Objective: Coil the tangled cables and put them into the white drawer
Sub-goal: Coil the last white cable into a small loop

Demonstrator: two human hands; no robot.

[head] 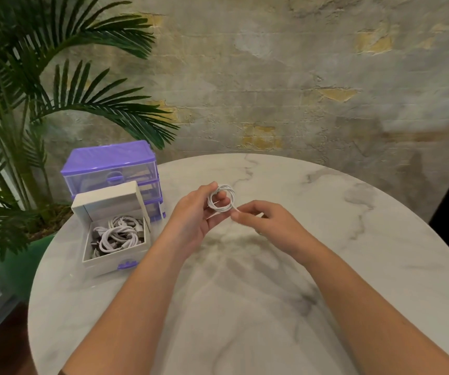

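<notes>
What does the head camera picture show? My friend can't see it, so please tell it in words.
Two hands hold a white cable wound into a small coil above a round marble table: the left hand grips the coil, and the right hand pinches its loose end. At the left, the open white drawer already holds coiled cables, in front of a purple drawer unit.

We observe a round table top (272,307) in white, grey-veined marble finish, smooth with a soft sheen. The small coiled white cable (222,198) has a smooth, rubbery plastic sheath. The open white drawer (115,262) appears to be matt plastic with a glossy purple plastic handle (127,265); more smooth white cables (117,235) lie inside. The purple drawer unit (112,169) combines opaque purple plastic with clear glossy plastic. The plastered wall (285,85) looks rough and matt
</notes>
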